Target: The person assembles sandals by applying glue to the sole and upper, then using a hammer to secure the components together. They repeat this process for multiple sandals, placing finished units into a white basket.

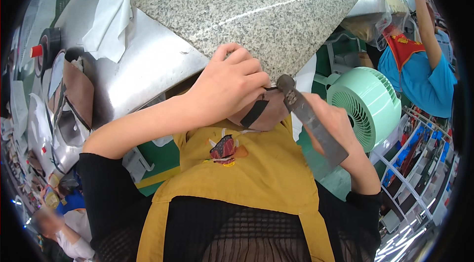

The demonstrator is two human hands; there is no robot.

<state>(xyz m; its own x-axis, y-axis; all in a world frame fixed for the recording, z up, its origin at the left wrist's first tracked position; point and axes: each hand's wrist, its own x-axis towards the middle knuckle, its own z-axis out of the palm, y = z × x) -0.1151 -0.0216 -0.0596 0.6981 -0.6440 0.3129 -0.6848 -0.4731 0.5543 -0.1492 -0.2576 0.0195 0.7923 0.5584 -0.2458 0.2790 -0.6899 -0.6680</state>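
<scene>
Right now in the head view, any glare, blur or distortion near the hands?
Head view: strong fisheye, the granite slab and steel counter edges bend toward a black rim. Streak glare on both surfaces. The left hand and right hand are sharp, as is the flat metal tool and brown piece. The person at lower left is blurred.

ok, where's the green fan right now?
Head view, right side: the green fan sits just right of the right hand holding the flat metal blade, below the granite slab's corner.
</scene>
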